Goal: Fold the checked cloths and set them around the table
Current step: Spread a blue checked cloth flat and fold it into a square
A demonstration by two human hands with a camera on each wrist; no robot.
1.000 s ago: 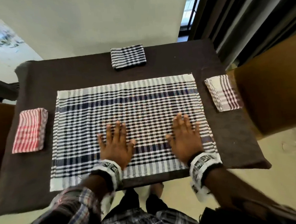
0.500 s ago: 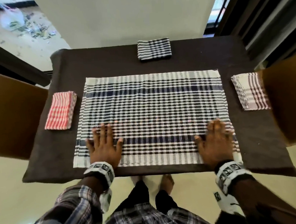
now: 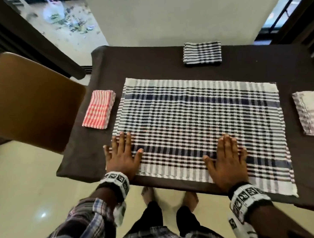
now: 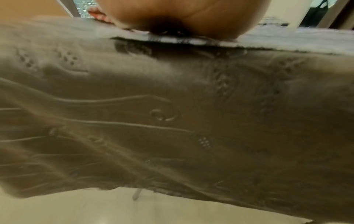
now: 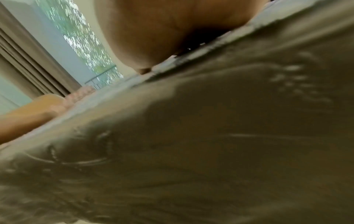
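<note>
**Both palms flat on the spread checked cloth**

On the table (image 3: 158,63), head view: large blue-and-white checked cloth (image 3: 198,116) lies spread flat at the centre. Left hand (image 3: 121,156) presses its near left corner, fingers straight and slightly spread. Right hand (image 3: 226,160) presses the near edge further right, fingers straight and close together. Folded black-checked cloth (image 3: 201,52) at the far edge; folded red cloth (image 3: 98,108) at left; folded pale cloth (image 3: 312,115) at right. Brown chair (image 3: 28,101) stands beside the left edge.

Left wrist view: palm heel on the cloth edge; fingers cannot be told.

Right wrist view: the same; blurred.
</note>
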